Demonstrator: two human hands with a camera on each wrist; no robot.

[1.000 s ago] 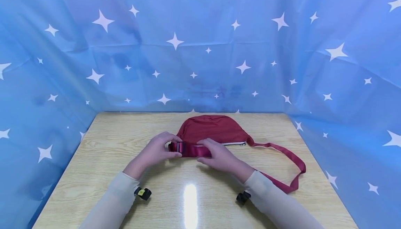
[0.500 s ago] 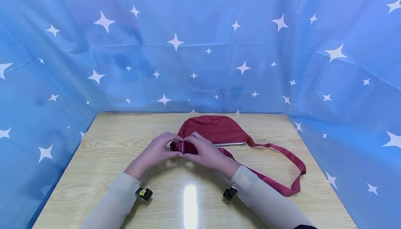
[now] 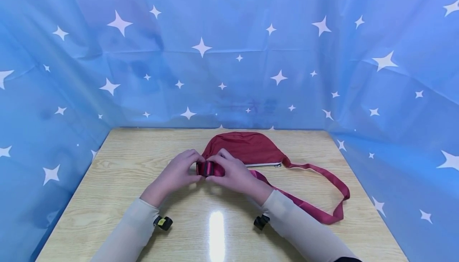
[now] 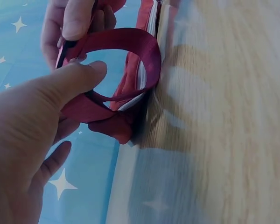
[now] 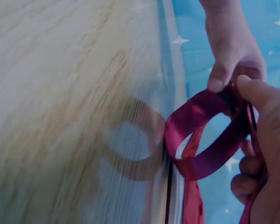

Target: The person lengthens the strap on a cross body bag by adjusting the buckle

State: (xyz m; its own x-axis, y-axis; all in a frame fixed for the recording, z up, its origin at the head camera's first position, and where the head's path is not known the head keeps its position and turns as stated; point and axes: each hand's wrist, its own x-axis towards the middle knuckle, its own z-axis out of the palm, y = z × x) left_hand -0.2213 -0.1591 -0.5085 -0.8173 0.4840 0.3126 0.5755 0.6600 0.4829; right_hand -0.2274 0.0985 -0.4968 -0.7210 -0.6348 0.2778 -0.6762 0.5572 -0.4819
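A dark red waist bag lies near the back of the table, its zip edge facing me. Its strap bends into a raised loop under a black slider buckle. My left hand pinches the strap at the left side of the buckle, thumb towards me. Close against it, my right hand pinches the strap at the buckle's right side. In the right wrist view the loop hangs down between both hands, near the tabletop. My fingers hide part of the buckle.
The strap's long free run curves over the right side of the wooden table. A blue star-patterned cloth hangs behind and beside the table. Each wrist wears a small black camera.
My right hand has moved left along the strap, from right of the buckle to right beside it and the left hand. The left hand has stayed nearly in place; the bag has not moved.
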